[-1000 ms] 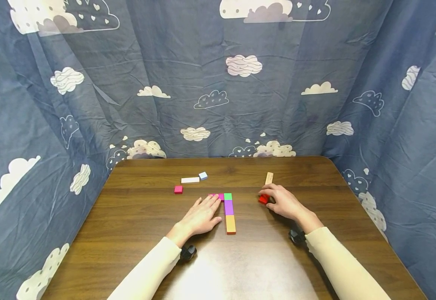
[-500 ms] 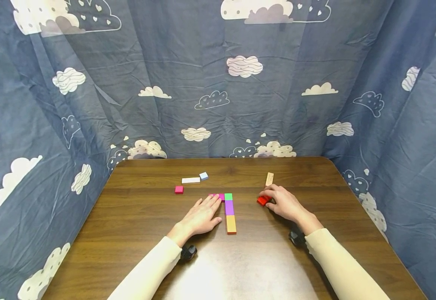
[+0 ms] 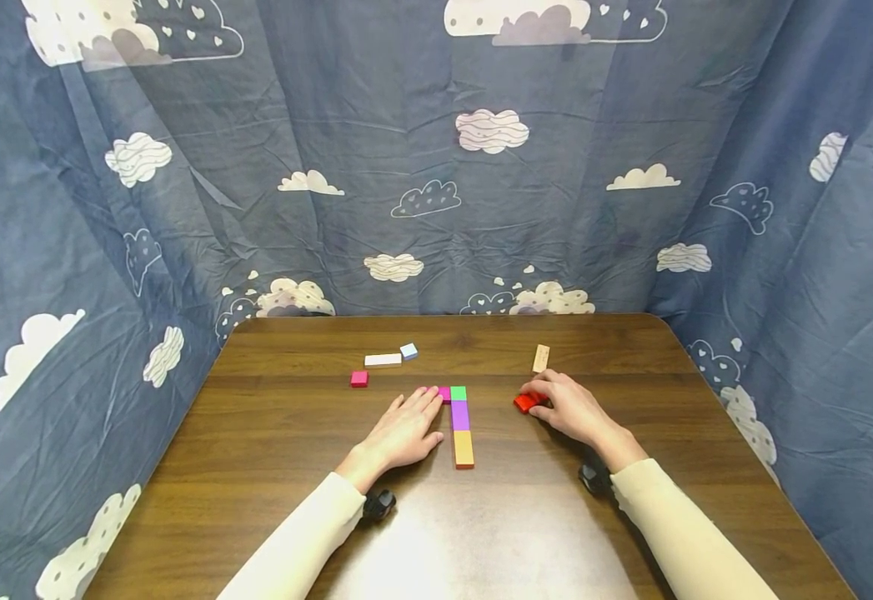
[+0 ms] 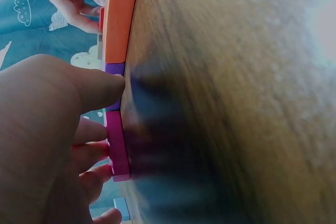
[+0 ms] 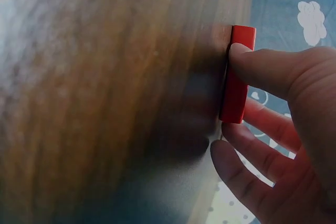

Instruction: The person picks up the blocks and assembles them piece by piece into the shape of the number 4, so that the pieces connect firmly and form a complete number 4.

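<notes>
A: Head view. State your left hand.
B: Your left hand is released, fingers extended and resting on the magenta block, thumb spread to the side.

A: And what adjoins that block?
B: The green block touches its right end at the corner. From there the purple block and the orange block run end to end towards you.

A: Your right hand?
B: Your right hand grasps the red block, well apart from the row on its right side. The plain wooden block lies just beyond your fingers.

A: Remaining items?
B: Beyond your left hand, the white block lies beside the light blue block; the crimson block sits nearer you. All are on the wood-grain table, before a cloud-print curtain.

A: Left wrist view?
B: Your fingertips meet the magenta block's upper side. Your thumb overlaps the purple block here, though the head view shows them apart.

A: Right wrist view?
B: Your thumb presses the red block's near face, with fingers behind and past its lower end. Whether its underside touches the table, I cannot tell.
</notes>
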The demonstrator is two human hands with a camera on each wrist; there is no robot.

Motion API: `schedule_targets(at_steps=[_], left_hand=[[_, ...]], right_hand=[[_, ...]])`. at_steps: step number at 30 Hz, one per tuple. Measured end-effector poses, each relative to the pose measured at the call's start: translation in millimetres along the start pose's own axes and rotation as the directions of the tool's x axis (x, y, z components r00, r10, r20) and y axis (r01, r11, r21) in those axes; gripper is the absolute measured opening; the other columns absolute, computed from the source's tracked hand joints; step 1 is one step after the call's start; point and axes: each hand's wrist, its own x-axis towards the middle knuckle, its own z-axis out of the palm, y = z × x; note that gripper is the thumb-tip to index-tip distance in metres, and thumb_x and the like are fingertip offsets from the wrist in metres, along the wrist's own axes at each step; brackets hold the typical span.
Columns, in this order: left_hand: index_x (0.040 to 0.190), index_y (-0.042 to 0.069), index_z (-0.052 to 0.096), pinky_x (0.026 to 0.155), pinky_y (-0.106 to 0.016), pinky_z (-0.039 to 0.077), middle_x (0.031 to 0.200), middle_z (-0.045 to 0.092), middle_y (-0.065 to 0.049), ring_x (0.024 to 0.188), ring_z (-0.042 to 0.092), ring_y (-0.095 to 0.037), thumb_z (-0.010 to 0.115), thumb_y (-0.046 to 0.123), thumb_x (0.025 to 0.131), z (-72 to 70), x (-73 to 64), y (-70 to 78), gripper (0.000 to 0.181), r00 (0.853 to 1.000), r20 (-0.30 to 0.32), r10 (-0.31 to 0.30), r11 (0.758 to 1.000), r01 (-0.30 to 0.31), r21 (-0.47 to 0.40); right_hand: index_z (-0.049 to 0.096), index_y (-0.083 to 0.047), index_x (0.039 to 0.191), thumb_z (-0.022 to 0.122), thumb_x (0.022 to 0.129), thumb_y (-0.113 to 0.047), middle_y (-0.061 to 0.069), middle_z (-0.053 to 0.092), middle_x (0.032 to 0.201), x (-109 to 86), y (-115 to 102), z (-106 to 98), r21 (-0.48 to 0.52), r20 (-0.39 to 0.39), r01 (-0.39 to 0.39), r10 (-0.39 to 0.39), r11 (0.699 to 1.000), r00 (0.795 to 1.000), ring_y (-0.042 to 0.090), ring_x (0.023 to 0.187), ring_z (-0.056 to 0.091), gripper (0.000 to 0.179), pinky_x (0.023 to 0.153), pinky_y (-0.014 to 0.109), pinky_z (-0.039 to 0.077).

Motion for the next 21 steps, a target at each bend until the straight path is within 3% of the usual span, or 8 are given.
schedule_targets(at_steps=[21], left_hand=[[0.156,0.006,0.037,0.117,-0.053,0.025,0.163,0.029,-0.01,0.149,0.025,-0.03,0.059,0.038,0.1,-2.3,2.0,0.3,0.067,0.999,0.03,-0.022,0.997,0.024,-0.074]], right_hand=[[0.073,-0.017,0.107,0.087,0.079,-0.023,-0.002,0.064,0.102,4.7,-4.3,-0.9,0.02,-0.018,-0.025,0.026,0.999,0.999,0.019,0.091,0.062,0.031,0.081,0.044,0.05]])
